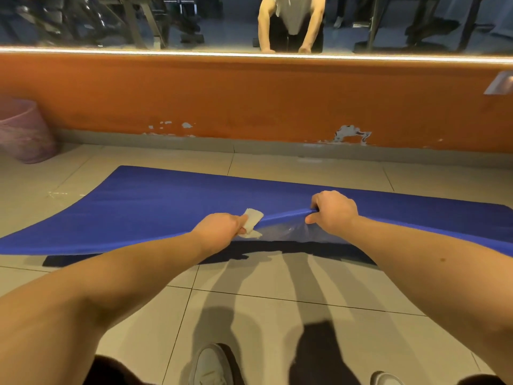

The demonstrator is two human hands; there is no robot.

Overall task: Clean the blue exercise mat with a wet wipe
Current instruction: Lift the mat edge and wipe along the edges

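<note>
The blue exercise mat (155, 201) lies across the tiled floor, its near edge lifted off the tiles in the middle. My right hand (334, 208) grips that raised near edge, fingers curled over it. My left hand (222, 226) holds a folded white wet wipe (253, 219) pinched against the same edge, just left of the right hand. A dark shadow sits under the lifted part.
An orange wall (249, 101) with a mirror above runs behind the mat; the mirror shows a person's arms. A pink basket (23, 132) stands at the far left by the wall. My white shoes (212, 365) are at the bottom on the tiles.
</note>
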